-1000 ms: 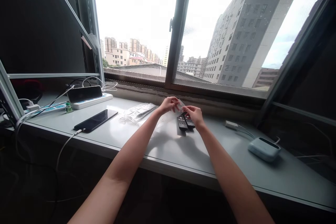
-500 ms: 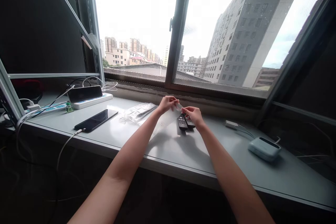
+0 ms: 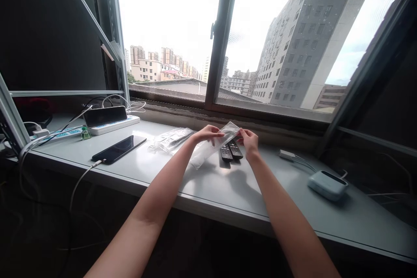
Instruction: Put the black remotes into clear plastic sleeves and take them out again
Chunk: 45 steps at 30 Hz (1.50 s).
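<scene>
Both my hands hold one clear plastic bag (image 3: 213, 145) just above the grey ledge (image 3: 208, 182). My left hand (image 3: 208, 134) pinches its left side and my right hand (image 3: 250, 140) pinches its upper right corner. The bag slants down to the left, its lower end near the ledge. Two black remote controls (image 3: 230, 151) lie side by side on the ledge, right under my right hand and the bag. More clear plastic bags (image 3: 172, 138) lie in a loose pile to the left of my left hand.
A black phone (image 3: 119, 149) on a white cable lies at the left. Behind it a white power strip (image 3: 110, 125) carries a dark device and several cables. A small pale box (image 3: 328, 184) with a cable sits at the right. The window frame (image 3: 221, 52) rises behind.
The bag, bunched between my hands before, is now pulled out flat and long. My right hand has moved right and up off the remotes.
</scene>
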Tool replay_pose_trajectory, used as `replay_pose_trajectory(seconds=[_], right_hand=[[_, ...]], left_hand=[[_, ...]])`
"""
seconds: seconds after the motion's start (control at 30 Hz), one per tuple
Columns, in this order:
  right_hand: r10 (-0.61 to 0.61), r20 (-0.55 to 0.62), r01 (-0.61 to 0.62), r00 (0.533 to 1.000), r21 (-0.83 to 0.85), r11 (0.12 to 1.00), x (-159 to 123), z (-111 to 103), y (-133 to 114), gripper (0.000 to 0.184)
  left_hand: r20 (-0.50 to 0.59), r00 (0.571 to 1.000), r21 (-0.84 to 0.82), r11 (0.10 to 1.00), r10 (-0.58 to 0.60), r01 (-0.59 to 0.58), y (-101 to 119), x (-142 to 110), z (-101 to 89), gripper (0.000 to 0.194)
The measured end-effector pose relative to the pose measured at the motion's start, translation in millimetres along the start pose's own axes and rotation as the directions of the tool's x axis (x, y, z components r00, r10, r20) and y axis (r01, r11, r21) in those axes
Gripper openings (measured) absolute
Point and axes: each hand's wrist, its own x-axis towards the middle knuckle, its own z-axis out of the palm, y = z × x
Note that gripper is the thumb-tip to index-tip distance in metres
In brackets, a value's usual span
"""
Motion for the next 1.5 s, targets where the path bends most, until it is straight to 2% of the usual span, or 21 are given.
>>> replay_pose_trajectory(seconds=[0.1, 0.23, 0.3, 0.37, 0.43, 0.5, 0.63, 0.77, 0.87, 0.97, 1.1, 1.3, 1.4, 1.5], right_hand=[[0.032, -0.163, -0.016, 0.986, 0.097, 0.995, 6, -6, 1, 0.020], [0.067, -0.252, -0.023, 0.965, 0.173, 0.985, 12, -13, 3, 0.013], [0.072, -0.262, -0.025, 0.962, 0.178, 0.984, 13, -15, 4, 0.012], [0.083, -0.255, -0.038, 0.963, 0.178, 0.983, 13, -16, 4, 0.014], [0.105, -0.223, -0.068, 0.969, 0.167, 0.984, 13, -17, 4, 0.017], [0.127, -0.176, -0.101, 0.976, 0.146, 0.984, 11, -17, 4, 0.019], [0.141, -0.075, -0.137, 0.987, 0.059, 0.989, 7, -15, 2, 0.018], [0.102, 0.054, -0.098, 0.993, -0.060, 0.993, 2, -10, 0, 0.018], [0.081, 0.139, -0.064, 0.987, -0.126, 0.990, 0, -6, 1, 0.019], [0.068, 0.205, -0.030, 0.976, -0.181, 0.983, -1, -4, 3, 0.019], [0.060, 0.271, 0.010, 0.961, -0.250, 0.968, -1, -2, 6, 0.019], [0.066, 0.329, 0.048, 0.942, -0.327, 0.944, -1, 0, 9, 0.021], [0.062, 0.350, 0.066, 0.935, -0.341, 0.938, 0, 0, 11, 0.021], [0.059, 0.362, 0.081, 0.930, -0.358, 0.930, 0, 0, 12, 0.022]], left_hand=[[0.063, 0.998, 0.030, 0.999, -0.032, 0.030, 1, -3, -0.6, 0.047], [0.191, 0.978, 0.028, 0.997, -0.077, 0.073, 5, -6, 0.3, 0.041], [0.183, 0.977, 0.007, 0.994, -0.112, 0.113, 6, -5, 1.6, 0.040], [0.104, 0.988, -0.017, 0.993, -0.113, 0.116, 4, -3, 2.5, 0.038], [-0.006, 0.995, -0.019, 0.994, -0.103, 0.103, 1, 1, 2.2, 0.033], [-0.137, 0.983, 0.008, 0.993, -0.119, 0.122, -2, 3, 0.4, 0.027], [-0.380, 0.906, 0.157, 0.952, -0.188, 0.264, -11, 3, -6.2, 0.012], [-0.500, 0.836, 0.343, 0.836, -0.224, 0.429, -22, -1, -11.7, 0.015], [-0.519, 0.825, 0.458, 0.743, -0.222, 0.489, -28, -5, -11.8, 0.021], [-0.490, 0.844, 0.553, 0.669, -0.220, 0.496, -28, -7, -8.4, 0.023], [-0.455, 0.863, 0.617, 0.620, -0.222, 0.485, -24, -9, -3.2, 0.024], [-0.468, 0.857, 0.701, 0.499, -0.218, 0.510, -28, -10, -0.9, 0.026], [-0.447, 0.865, 0.718, 0.485, -0.227, 0.498, -30, -9, -2.2, 0.028], [-0.435, 0.863, 0.691, 0.520, -0.255, 0.502, -31, -8, -5.0, 0.026]])
